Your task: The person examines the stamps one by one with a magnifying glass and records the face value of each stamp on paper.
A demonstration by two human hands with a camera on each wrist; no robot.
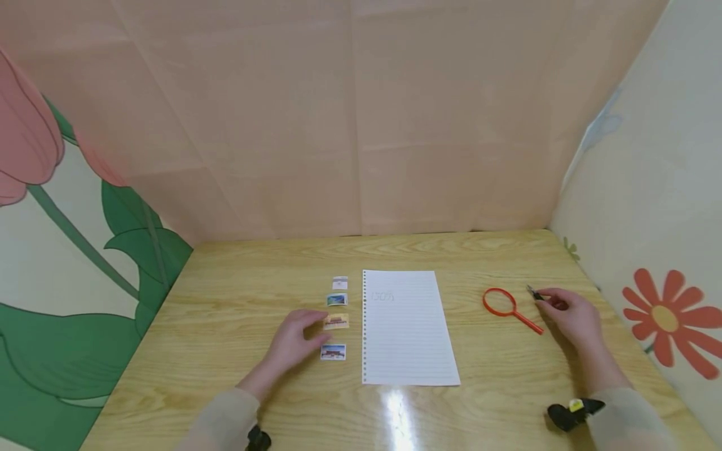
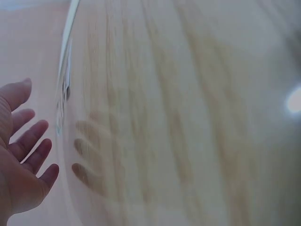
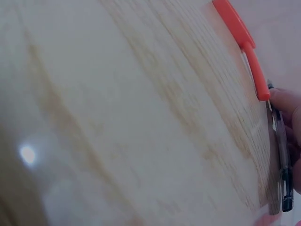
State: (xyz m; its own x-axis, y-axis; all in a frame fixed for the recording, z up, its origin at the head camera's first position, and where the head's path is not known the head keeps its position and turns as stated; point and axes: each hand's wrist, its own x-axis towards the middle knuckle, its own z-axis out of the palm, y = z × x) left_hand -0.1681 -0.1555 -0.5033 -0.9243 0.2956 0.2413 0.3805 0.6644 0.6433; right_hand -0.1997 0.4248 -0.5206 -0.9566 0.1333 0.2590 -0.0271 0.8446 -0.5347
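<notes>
Right sleeve point(image 1: 630, 418), slanted pen point(image 1: 537, 295), pointing away-left

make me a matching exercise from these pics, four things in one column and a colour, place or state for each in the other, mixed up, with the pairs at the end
1. magnifying glass
2. pen
3. lined sheet
4. four small picture cards

A. white, holes down one edge
B. lined up near the left hand
C. red, lying on the table
D. held in the right hand

Pairs: 1-C, 2-D, 3-A, 4-B
</notes>
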